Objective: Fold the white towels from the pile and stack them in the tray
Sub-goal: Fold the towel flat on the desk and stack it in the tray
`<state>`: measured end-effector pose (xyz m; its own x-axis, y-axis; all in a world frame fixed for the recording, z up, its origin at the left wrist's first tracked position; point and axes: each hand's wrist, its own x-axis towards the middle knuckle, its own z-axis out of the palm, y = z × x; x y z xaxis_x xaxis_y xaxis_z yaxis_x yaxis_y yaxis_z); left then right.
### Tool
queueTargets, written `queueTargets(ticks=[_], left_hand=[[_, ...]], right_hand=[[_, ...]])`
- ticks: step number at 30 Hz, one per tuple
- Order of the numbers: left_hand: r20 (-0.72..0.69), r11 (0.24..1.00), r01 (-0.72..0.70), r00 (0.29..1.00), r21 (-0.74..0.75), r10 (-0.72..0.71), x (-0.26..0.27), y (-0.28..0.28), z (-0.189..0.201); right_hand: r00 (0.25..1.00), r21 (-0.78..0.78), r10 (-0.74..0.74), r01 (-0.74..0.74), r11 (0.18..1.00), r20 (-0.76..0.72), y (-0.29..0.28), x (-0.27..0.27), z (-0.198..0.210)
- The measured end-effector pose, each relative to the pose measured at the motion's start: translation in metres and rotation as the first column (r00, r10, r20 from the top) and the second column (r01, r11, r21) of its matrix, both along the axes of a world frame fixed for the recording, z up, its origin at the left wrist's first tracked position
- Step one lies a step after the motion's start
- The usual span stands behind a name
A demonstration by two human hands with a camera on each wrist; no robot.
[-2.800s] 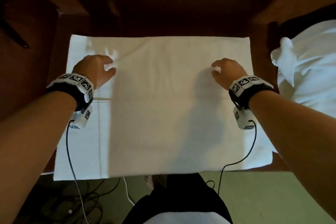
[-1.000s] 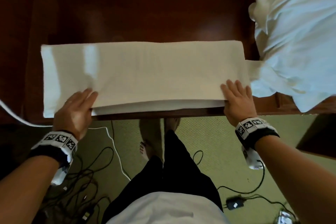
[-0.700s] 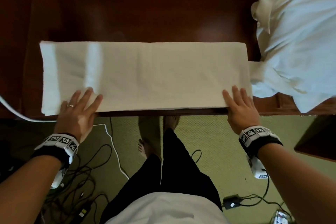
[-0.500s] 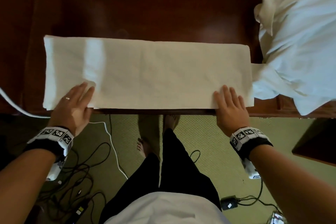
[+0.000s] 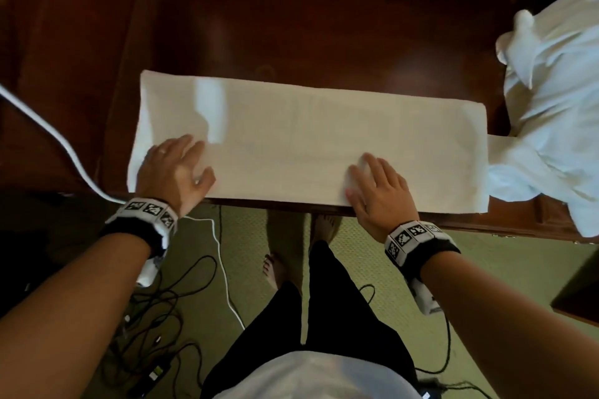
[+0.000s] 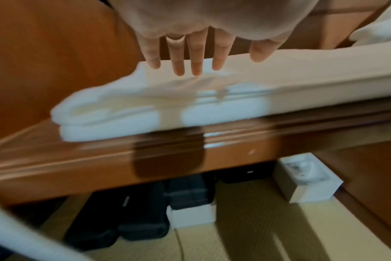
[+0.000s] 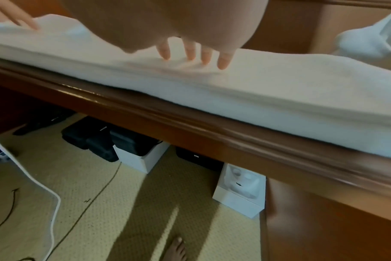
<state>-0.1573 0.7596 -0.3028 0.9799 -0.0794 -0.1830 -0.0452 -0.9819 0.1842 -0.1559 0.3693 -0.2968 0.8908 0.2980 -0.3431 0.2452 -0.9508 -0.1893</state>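
Shifted inward since half a second earlier: right hand (image 5: 377,194) now lying well left of the strip's right end rather than at that corner, left hand (image 5: 173,172) set further onto the cloth near its left end. Folded white towel (image 5: 308,142) lying as a long strip along the near edge of the dark wooden table (image 5: 291,16), in much the same place as before, its near long edge almost flush with the table lip. Both hands released and flat, palms down, fingers (image 6: 196,58) straight and slightly spread, pressing on the top layer without grasping it; small wrinkles gathered ahead of the right fingertips (image 7: 223,61). Stacked layers of the fold visible at the strip's left end in the left wrist view. Pile of unfolded white towels (image 5: 551,100) at the table's right end, one flap touching the strip's right short edge. White cable (image 5: 64,139) crossing the left corner of the table and dropping to the green carpet (image 5: 518,285). Under the table: black cases (image 7: 101,139) and white boxes (image 7: 241,190), with thin black cords nearby. Bare tabletop open beyond the strip's far edge; tray not in view.
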Motion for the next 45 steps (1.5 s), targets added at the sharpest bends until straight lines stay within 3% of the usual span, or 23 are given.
queueTargets(ticks=[4,9,13,15,17,19,22,25,27,30,33,35,37,42,45], left_hand=[[-0.169,0.988,0.111,0.981,0.108,-0.092,0.025,-0.038,-0.019],[-0.334,0.959,-0.184,0.909,0.215,0.249,0.024,0.017,-0.030],[-0.239,0.933,-0.337,0.902,0.126,0.359,0.028,-0.011,-0.019],[-0.163,0.969,-0.242,0.955,0.053,0.247,0.030,-0.048,-0.019],[-0.166,0.996,-0.063,0.983,0.060,0.072,0.027,-0.078,-0.027],[-0.219,0.995,-0.028,0.975,0.092,0.047,0.025,-0.090,-0.038],[-0.194,0.992,-0.064,0.977,0.111,0.085,0.022,-0.079,-0.049],[-0.167,0.991,-0.098,0.980,0.091,0.112,0.024,-0.071,-0.049],[-0.162,0.990,-0.103,0.980,0.094,0.118,0.026,-0.073,-0.048],[-0.180,0.990,-0.103,0.976,0.099,0.120,0.028,-0.070,-0.044],[-0.196,0.988,-0.109,0.972,0.105,0.128,0.032,-0.059,-0.038],[-0.218,0.987,-0.120,0.966,0.104,0.141,0.036,-0.052,-0.033],[-0.233,0.984,-0.142,0.959,0.110,0.164,0.040,-0.049,-0.028],[-0.252,0.972,-0.209,0.940,0.108,0.230,0.043,-0.055,-0.018],[-0.255,0.969,-0.230,0.935,0.093,0.247,0.047,-0.061,-0.010]], right_hand=[[0.989,-0.102,-0.023,0.008,0.995,-0.148,0.021,0.004,-0.015],[0.993,-0.139,0.019,-0.035,0.990,-0.116,0.015,0.004,-0.014],[0.996,0.003,-0.057,0.057,0.998,0.075,0.040,0.026,-0.002],[0.992,0.059,-0.066,0.059,0.996,0.110,0.056,0.038,-0.003],[0.998,0.047,-0.039,0.037,0.998,0.047,0.066,0.047,-0.012],[0.999,0.015,-0.025,0.026,1.000,-0.025,0.062,0.055,-0.023],[0.999,-0.045,-0.035,0.034,0.998,-0.010,0.012,0.057,-0.036],[0.964,-0.098,-0.267,0.266,0.959,0.001,-0.071,0.053,-0.036],[0.939,-0.134,-0.345,0.342,0.930,0.004,-0.112,0.048,-0.029],[0.930,-0.050,-0.363,0.366,0.929,0.061,-0.133,0.041,-0.019],[0.804,0.203,-0.568,0.535,0.820,0.177,-0.131,0.034,-0.019],[0.666,0.293,-0.745,0.706,0.645,0.035,-0.125,0.031,-0.018],[0.567,0.266,-0.818,0.806,0.528,-0.095,-0.119,0.035,-0.015],[0.483,0.232,-0.814,0.874,0.427,-0.323,-0.115,0.055,-0.009],[0.461,0.213,-0.765,0.887,0.409,-0.450,-0.120,0.064,-0.009]])
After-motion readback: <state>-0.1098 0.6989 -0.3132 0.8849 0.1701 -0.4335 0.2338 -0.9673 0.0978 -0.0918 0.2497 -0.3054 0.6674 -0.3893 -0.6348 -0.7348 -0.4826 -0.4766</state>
